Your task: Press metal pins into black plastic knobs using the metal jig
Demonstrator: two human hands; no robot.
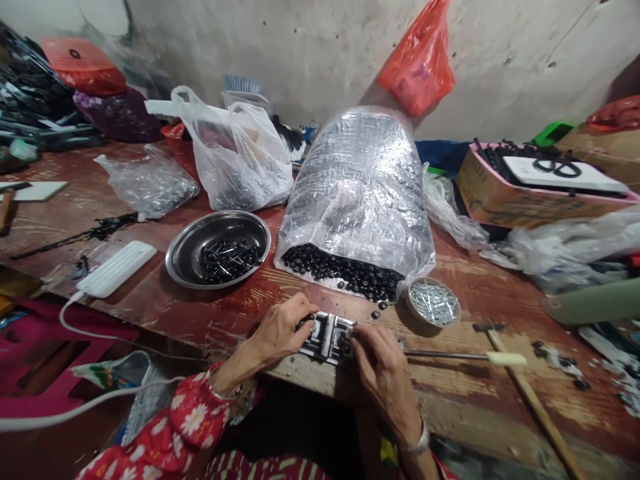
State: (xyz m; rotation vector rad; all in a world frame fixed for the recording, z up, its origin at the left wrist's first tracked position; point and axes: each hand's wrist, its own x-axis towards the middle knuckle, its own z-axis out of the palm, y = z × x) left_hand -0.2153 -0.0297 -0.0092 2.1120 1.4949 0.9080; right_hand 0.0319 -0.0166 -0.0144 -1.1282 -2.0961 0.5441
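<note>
A small metal fixture (327,337) with dark slots lies at the table's front edge, between my two hands. My left hand (287,327) rests at its left side, thumb and fingers pressed together around a small black part (305,321). At the fixture's right side is my right hand (383,357), its fingers curled down; what they hold, if anything, is hidden. Just behind, a silvery bag (360,180) lies open toward me with many small black round parts (350,270) spilling at its mouth. A bowl of metal pins (434,302) stands to the right of the bag's mouth.
A steel bowl (175,257) with black parts and pins stands left. On the right lie a screwdriver-like tool (505,359) and a hammer (537,407). A white power strip (117,269), plastic bags (240,157) and a carton (510,200) surround the work area.
</note>
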